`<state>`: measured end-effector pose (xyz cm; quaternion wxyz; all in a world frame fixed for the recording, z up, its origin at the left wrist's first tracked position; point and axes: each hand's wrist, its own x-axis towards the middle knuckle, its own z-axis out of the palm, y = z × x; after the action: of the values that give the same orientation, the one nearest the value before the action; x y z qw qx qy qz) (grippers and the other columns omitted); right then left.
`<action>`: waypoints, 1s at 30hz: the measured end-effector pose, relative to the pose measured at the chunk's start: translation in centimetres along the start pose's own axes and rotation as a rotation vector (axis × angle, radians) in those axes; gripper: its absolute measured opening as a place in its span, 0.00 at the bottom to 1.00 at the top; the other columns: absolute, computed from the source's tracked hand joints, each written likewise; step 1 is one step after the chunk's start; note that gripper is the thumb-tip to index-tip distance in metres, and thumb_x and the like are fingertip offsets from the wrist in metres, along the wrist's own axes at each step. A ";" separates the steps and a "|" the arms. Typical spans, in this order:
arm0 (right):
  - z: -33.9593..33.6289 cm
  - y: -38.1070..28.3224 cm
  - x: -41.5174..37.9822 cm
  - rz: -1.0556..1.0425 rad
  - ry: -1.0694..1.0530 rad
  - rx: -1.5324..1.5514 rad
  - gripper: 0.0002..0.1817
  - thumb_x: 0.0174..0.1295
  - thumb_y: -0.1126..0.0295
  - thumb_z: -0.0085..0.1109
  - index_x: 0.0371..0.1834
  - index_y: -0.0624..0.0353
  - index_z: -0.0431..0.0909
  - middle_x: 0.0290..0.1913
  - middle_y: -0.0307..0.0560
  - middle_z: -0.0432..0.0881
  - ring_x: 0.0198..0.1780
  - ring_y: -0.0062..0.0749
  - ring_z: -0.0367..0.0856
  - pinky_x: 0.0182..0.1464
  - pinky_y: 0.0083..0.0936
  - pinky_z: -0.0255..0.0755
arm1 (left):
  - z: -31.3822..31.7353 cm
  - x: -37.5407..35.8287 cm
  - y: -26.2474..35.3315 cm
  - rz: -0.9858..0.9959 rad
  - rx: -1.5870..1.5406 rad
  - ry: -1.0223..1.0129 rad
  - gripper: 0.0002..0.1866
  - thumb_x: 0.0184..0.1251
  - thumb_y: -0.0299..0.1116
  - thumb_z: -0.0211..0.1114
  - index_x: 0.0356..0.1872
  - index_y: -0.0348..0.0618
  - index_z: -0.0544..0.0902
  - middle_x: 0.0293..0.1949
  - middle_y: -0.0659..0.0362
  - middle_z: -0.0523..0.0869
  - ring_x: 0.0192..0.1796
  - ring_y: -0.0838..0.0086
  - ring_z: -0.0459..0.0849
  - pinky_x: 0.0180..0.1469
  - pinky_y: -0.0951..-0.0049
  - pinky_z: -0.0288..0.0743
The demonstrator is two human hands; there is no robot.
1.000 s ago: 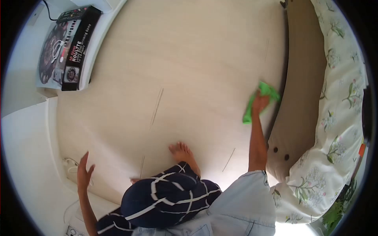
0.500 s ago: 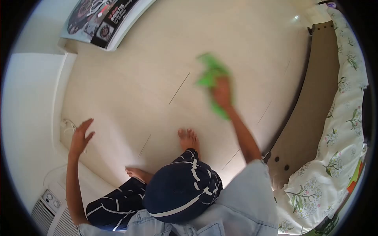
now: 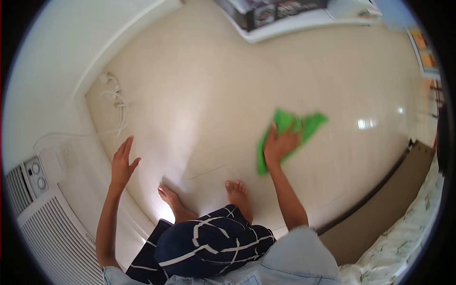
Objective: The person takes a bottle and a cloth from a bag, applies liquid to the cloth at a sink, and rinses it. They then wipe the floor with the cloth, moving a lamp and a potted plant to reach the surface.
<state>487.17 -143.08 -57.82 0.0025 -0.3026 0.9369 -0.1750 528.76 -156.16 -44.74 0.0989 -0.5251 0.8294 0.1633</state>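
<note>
My right hand [image 3: 281, 145] presses on a bright green cloth [image 3: 311, 126] that lies crumpled on the pale floor [image 3: 199, 95], right of the middle. Part of the cloth shows beyond the fingers, and another flap hangs to the left of the wrist. The fingers look slightly blurred against it. My left hand [image 3: 122, 166] is held up at the left with fingers stretched and thumb apart, holding nothing. Below it in the view is the floor near the wall.
A white cord [image 3: 119, 107] with plugs lies by the left wall. An air conditioner [image 3: 59, 237] stands at lower left. At the top is a printed box [image 3: 289, 10] on a white base. A brown bed frame [image 3: 380, 218] with a flowered sheet [image 3: 403, 244] lines the right.
The view has turned left, so the box and bed have shifted right. My right hand and the cloth now sit lower and further right in view. My left hand stays raised and open.
</note>
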 end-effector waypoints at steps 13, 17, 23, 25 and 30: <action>10.1 -23.9 4.3 -1.018 -0.440 0.043 0.43 0.50 0.42 0.56 0.69 0.49 0.57 0.68 0.63 0.55 0.70 0.58 0.50 0.68 0.56 0.41 | 3.7 17.3 -9.7 -0.824 -0.236 0.392 0.68 0.35 0.46 0.79 0.70 0.40 0.35 0.72 0.45 0.38 0.72 0.48 0.44 0.66 0.50 0.54; 17.4 -30.2 19.1 -0.840 0.024 -0.092 0.42 0.57 0.34 0.42 0.70 0.48 0.55 0.71 0.58 0.51 0.70 0.55 0.51 0.67 0.58 0.42 | 2.8 17.1 -12.3 -0.867 -0.320 0.250 0.53 0.41 0.46 0.75 0.66 0.34 0.54 0.65 0.41 0.58 0.63 0.50 0.64 0.58 0.60 0.66; 22.1 -40.4 11.7 -0.714 0.142 -0.083 0.46 0.58 0.31 0.34 0.69 0.58 0.55 0.70 0.64 0.50 0.68 0.67 0.48 0.66 0.62 0.40 | 1.0 14.5 -16.0 -0.645 -0.623 0.257 0.13 0.59 0.37 0.60 0.38 0.39 0.79 0.26 0.53 0.81 0.32 0.60 0.80 0.38 0.65 0.71; 21.7 -45.1 3.8 -0.869 0.075 -0.016 0.45 0.57 0.33 0.39 0.69 0.58 0.55 0.70 0.65 0.49 0.69 0.66 0.48 0.66 0.61 0.39 | -2.6 12.2 -17.0 -0.608 -0.975 0.554 0.10 0.61 0.36 0.58 0.35 0.39 0.78 0.23 0.62 0.77 0.26 0.75 0.73 0.31 0.74 0.65; 21.2 -54.8 -12.4 -0.987 -0.135 0.052 0.45 0.58 0.36 0.40 0.69 0.59 0.54 0.70 0.66 0.49 0.70 0.60 0.46 0.68 0.58 0.34 | -10.7 4.9 -14.1 -0.515 -1.064 0.858 0.11 0.61 0.37 0.60 0.40 0.43 0.78 0.30 0.66 0.77 0.22 0.89 0.64 0.26 0.87 0.58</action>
<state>530.63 -184.35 -60.93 -0.0126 -0.7202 0.6752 -0.1587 539.45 -169.86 -38.87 -0.4681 -0.6983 0.4536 0.2958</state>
